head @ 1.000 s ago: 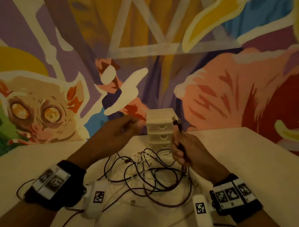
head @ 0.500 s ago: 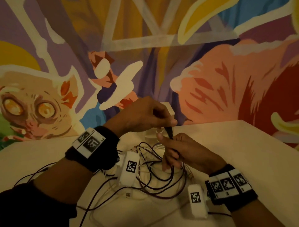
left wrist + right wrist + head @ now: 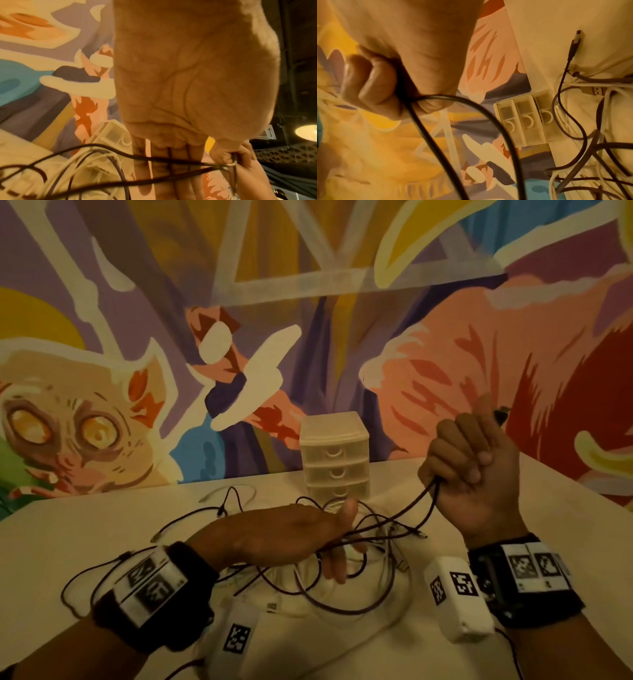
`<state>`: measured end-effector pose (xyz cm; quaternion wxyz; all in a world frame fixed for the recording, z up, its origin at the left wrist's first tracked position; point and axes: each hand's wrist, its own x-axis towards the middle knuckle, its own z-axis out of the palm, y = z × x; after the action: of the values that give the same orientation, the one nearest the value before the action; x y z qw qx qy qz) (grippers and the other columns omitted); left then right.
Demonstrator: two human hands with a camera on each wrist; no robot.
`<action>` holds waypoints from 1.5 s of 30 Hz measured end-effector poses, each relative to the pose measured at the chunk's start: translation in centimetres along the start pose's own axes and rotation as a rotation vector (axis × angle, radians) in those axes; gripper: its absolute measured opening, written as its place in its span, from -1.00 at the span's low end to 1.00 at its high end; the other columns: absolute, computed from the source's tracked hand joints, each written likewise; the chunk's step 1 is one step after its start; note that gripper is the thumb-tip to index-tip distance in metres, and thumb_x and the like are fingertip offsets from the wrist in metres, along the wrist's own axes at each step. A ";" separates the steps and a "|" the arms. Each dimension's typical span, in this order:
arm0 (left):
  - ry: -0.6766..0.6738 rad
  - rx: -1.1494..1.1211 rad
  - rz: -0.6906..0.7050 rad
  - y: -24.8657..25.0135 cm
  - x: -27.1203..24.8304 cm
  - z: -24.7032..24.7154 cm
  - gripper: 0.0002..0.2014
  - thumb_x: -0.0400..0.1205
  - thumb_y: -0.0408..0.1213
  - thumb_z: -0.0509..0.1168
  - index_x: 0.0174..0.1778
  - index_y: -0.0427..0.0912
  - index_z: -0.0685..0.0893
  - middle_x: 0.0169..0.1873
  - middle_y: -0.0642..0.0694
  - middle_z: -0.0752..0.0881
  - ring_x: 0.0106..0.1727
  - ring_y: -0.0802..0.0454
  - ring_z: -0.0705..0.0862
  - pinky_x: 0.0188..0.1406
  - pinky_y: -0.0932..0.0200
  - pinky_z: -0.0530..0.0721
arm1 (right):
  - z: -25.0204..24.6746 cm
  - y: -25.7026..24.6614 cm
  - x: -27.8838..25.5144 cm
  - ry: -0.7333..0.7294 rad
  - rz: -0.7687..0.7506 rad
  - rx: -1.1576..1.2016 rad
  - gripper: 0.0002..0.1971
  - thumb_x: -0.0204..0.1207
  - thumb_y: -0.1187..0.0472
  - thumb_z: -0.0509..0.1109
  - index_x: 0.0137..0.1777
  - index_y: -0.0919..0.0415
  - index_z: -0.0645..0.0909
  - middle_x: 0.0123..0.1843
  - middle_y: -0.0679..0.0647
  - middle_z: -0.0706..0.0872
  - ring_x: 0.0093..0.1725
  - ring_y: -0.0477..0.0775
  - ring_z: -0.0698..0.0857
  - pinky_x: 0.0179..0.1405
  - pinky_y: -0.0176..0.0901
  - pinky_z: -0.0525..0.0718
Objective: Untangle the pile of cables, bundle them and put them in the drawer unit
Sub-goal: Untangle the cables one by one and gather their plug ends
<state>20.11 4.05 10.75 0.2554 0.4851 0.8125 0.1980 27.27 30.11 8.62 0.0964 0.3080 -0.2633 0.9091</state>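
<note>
A tangle of dark and white cables (image 3: 342, 573) lies on the pale table in front of a small translucent drawer unit (image 3: 335, 457) with three shut drawers. My right hand (image 3: 471, 460) is raised to the right of the unit and grips a dark cable (image 3: 416, 508); its plug end (image 3: 500, 415) sticks out above the fist. Two strands of it run down-left to my left hand (image 3: 329, 535), which hovers flat over the pile, fingers straight, with the strands crossing between them. The right wrist view shows the fist (image 3: 385, 86) closed round the cable (image 3: 471, 108).
A painted mural wall stands right behind the table (image 3: 513, 542) and the drawer unit. Loose plug ends (image 3: 222, 510) lie at the pile's far left. White camera pods (image 3: 455, 599) hang from both wrists close to the cables.
My right hand has lifted up and to the right with the dark cable, pulling it taut. My left hand has dropped from the plug and spread flat over the pile. The drawer unit is uncovered again.
</note>
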 end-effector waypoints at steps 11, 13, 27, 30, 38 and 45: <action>-0.200 0.153 0.014 -2.1 -4.1 2.7 -0.55 0.85 0.28 -0.01 0.39 0.08 0.58 0.24 0.05 0.68 0.20 0.06 0.70 0.41 -0.02 0.69 | -1.9 3.6 0.7 0.422 0.158 -0.327 -0.37 0.85 -0.27 0.09 -0.11 0.18 0.78 -0.54 -0.01 0.44 -0.71 -0.14 0.35 -0.82 -0.32 0.26; -0.250 0.172 0.064 -2.7 -4.0 4.1 -0.53 0.89 0.17 -0.02 0.42 -0.05 0.62 0.41 0.14 0.52 0.30 0.21 0.61 0.54 0.15 0.53 | -2.3 4.5 0.4 0.460 0.315 -0.447 -0.35 0.84 -0.24 0.15 0.00 0.26 0.89 -0.66 0.00 0.31 -0.68 -0.08 0.39 -0.72 -0.29 0.39; 0.274 0.295 0.169 -1.4 8.3 3.0 -0.82 0.79 -0.17 0.41 0.25 -0.03 0.87 0.19 0.09 0.85 0.14 0.19 0.76 0.21 0.17 0.75 | -6.8 1.6 -2.5 0.148 0.511 0.006 -0.44 0.97 -0.04 0.07 0.54 0.44 0.62 -0.66 0.08 0.53 -0.66 0.01 0.69 -0.75 -0.22 0.54; 0.245 0.410 0.085 -2.6 11.5 2.9 -0.82 0.74 -0.17 0.45 0.24 -0.01 0.87 0.18 0.06 0.86 0.04 0.19 0.68 0.18 0.08 0.73 | -7.1 1.2 -2.7 0.122 0.493 0.078 -0.38 0.98 -0.06 -0.03 0.48 0.48 0.64 -0.66 0.11 0.49 -0.63 0.07 0.73 -0.71 -0.16 0.64; 0.168 0.604 0.127 -0.3 12.9 4.3 -0.73 0.64 0.24 0.44 0.14 0.24 0.87 -0.02 0.14 0.81 0.01 0.12 0.72 -0.03 0.06 0.71 | -7.1 0.3 -2.4 0.163 0.394 0.064 -0.33 0.89 -0.26 0.12 0.25 0.40 0.73 -0.68 0.08 0.55 -0.74 -0.06 0.60 -0.84 -0.30 0.46; 0.119 0.740 0.272 -0.3 13.0 4.6 -0.79 0.62 0.02 0.53 0.16 0.27 0.88 0.12 0.23 0.83 0.11 0.21 0.75 -0.05 0.15 0.65 | -7.0 0.2 -2.6 0.149 0.365 0.012 -0.43 0.80 -0.23 0.29 0.18 0.36 0.75 -0.71 0.02 0.50 -0.78 -0.09 0.53 -0.84 -0.29 0.38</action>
<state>17.46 15.85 4.07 -0.0125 0.6352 0.7708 -0.0482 25.71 33.64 2.21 -0.0528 0.1877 -0.3018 0.9332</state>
